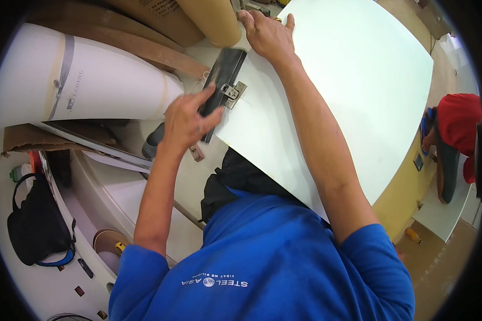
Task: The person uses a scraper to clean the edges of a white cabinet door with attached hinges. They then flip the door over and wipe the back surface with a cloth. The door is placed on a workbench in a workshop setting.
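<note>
A large white panel [359, 80] lies before me, under my right forearm. At its left edge stands a narrow black board [226, 69], joined to it by a silver metal hinge [233, 94]. My left hand [187, 122], slightly blurred, is at the black board, with forefinger and thumb apart on either side of the hinge's near end; its other fingers are bent. My right hand [269, 36] rests at the panel's far left edge, thumb and little finger spread. Its middle fingers are partly hidden, and a gold-coloured spot shows among them. Another metal fitting [258, 8] lies just beyond.
Large wrapped rolls [107, 80] and brown cardboard tubes [211, 21] crowd the far left. A black bag [40, 224] and a yellow tape measure [120, 247] are at lower left. A person in red [458, 123] works at right, near an orange-handled tool [413, 235].
</note>
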Tool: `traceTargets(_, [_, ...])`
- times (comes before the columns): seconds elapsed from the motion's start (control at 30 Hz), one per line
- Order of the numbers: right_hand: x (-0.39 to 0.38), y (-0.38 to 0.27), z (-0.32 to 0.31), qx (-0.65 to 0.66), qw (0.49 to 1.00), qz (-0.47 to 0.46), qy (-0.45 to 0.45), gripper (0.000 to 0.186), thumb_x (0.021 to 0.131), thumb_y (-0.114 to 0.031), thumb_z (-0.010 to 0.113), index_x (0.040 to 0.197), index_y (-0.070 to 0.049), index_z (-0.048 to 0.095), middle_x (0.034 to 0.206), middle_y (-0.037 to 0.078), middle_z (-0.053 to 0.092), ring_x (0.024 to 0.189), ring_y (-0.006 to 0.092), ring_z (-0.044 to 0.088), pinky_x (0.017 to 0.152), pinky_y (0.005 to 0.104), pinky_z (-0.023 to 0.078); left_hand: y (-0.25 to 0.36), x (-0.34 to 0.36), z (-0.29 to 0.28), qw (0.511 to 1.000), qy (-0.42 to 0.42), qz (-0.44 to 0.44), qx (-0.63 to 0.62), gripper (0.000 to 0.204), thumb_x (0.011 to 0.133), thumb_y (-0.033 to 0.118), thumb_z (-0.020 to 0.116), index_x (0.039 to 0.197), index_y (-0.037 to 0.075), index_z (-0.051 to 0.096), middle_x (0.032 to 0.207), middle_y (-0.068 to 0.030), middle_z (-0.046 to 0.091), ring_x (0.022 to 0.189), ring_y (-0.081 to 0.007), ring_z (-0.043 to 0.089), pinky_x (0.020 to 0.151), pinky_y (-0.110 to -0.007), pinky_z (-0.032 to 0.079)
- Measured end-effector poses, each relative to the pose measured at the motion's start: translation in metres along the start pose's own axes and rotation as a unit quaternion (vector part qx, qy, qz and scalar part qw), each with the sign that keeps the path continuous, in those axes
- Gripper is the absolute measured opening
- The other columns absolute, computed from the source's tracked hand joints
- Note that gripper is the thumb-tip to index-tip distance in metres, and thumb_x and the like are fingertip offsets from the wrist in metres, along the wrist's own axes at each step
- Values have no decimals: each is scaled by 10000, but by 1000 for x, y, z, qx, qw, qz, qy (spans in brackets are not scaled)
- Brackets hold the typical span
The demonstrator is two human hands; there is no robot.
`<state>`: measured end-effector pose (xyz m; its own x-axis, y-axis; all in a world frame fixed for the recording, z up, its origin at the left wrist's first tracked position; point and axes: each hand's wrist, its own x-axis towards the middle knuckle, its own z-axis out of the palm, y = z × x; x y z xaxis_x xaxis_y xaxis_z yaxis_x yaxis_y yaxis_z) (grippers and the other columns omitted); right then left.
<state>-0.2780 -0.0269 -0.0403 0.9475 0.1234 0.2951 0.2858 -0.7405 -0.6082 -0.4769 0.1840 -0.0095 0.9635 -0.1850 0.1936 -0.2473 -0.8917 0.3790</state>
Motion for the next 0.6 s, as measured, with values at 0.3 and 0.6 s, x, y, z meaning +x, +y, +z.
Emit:
traceTargets(0.3, [0,7,1,4,1000,14,-8,566,1135,-515,361,1201,-88,727,1060,186,791,1214,387,682,1259,704,133,-2,-50,-12,997,-35,-68,-8,559,810,348,836,1305,96,769,874,-162,757,830,-332,705,817,-447,558])
traceTargets(0.6, [-12,-6,-37,-107,950,-97,-276,473,878,-546,818,1195,-195,811,1242,24,769,1289,243,655,1305,647,21,-45,-66,-22,968,91,-171,-162,550,905,337,814,1387,89,718,948,-137,770,800,-202,706,780,-344,567])
